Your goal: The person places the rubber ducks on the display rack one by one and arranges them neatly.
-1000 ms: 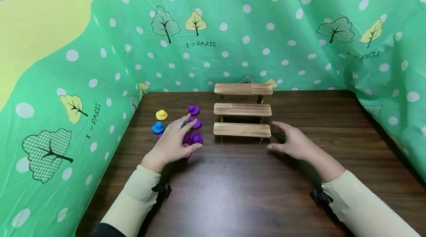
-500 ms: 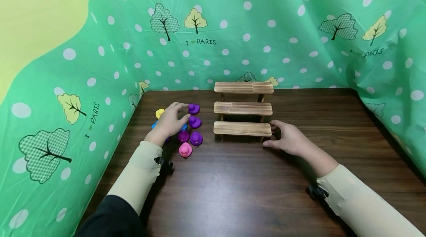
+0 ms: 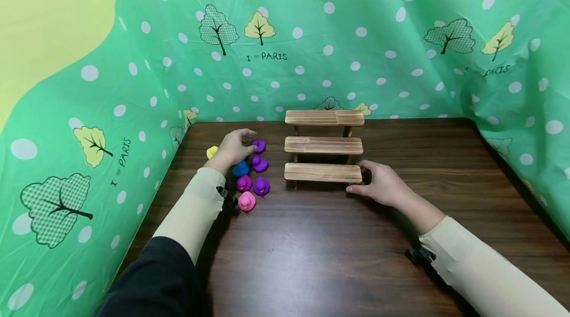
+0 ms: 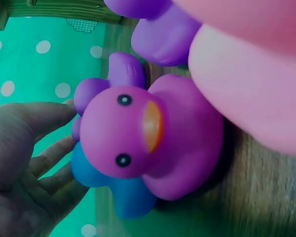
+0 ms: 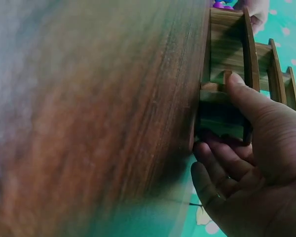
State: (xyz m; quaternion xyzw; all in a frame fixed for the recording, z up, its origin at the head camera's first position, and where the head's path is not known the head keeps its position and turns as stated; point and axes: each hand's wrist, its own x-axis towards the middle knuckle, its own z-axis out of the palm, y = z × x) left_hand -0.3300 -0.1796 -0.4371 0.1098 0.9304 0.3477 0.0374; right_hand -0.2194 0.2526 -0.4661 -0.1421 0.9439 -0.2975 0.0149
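Note:
At the left of the table, my left hand [image 3: 232,150] reaches over to the farthest purple rubber duck [image 3: 259,146]. Its thumb touches or nearly touches that duck, and the fingers extend past it. The left wrist view has a magenta duck [image 4: 153,138] close up, with a blue duck [image 4: 133,197] behind it. A three-tier wooden stand [image 3: 323,172] stands mid-table. My right hand [image 3: 383,183] holds its lower right end; in the right wrist view the thumb [image 5: 244,94] lies on the stand's leg, while the other fingers curl below.
More purple ducks [image 3: 261,186], a pink duck [image 3: 247,202] and a yellow duck [image 3: 212,152] stand around the left forearm. Green patterned cloth [image 3: 311,69] rises behind the dark wooden table [image 3: 311,252] and along its sides.
My left hand has moved away from above the front ducks to the farthest purple duck. My right hand has come leftward onto the stand's end.

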